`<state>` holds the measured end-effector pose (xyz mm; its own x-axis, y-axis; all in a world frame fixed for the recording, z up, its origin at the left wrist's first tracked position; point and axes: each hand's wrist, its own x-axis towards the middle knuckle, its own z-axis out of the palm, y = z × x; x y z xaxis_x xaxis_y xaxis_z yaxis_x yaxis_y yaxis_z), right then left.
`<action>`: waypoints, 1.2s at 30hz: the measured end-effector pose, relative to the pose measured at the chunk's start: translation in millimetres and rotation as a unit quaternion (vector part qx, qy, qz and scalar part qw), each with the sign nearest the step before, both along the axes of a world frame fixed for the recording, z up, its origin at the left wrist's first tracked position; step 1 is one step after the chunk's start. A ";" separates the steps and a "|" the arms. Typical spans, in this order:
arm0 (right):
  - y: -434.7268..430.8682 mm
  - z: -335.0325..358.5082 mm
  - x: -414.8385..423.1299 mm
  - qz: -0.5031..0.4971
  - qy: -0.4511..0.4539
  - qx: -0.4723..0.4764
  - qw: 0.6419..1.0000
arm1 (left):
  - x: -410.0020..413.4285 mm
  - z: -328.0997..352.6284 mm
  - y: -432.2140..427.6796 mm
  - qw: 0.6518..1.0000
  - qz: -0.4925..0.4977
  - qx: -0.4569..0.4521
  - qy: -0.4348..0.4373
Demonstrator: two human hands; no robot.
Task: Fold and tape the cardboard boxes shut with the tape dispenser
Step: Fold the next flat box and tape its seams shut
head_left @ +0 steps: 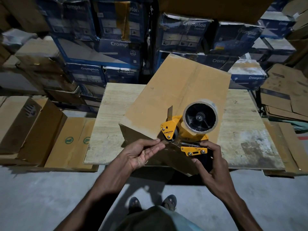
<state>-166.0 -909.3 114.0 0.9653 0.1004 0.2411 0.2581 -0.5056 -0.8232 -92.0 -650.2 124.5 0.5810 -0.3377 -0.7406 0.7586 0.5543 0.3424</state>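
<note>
Yellow dispenser (183, 130), its handle gripped in right hand (211, 162) with fingers curled round it, held over near corner of box (166, 97). Left hand (143, 152) has thumb and fingertips pinched together at the front roller; whether tape lies between them cannot be told. Tape roll (200, 117) mounted on dispenser. Box brown, flaps closed, skewed on wooden table (241, 130). Blue cartons (100, 47) stacked behind.

We have one wide-angle view, worn on the head and looking forward and steeply down. Our left hand (143, 152) and right hand (212, 160) sit close below the lens, over the worktop (113, 114). Our feet (169, 201) show near the bottom, and stacked cartons (116, 45) fill the far top.
</note>
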 end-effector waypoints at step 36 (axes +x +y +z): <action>23.6 -13.8 43.7 0.065 -0.077 -0.248 0.963 | 108.1 -27.0 158.1 0.912 -0.131 0.326 -0.212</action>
<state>-122.3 -885.8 100.2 0.8935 0.3580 0.2710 0.4455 -0.7825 -0.4350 16.1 -492.1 97.5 0.8245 -0.0747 -0.5609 0.5583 -0.0538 0.8279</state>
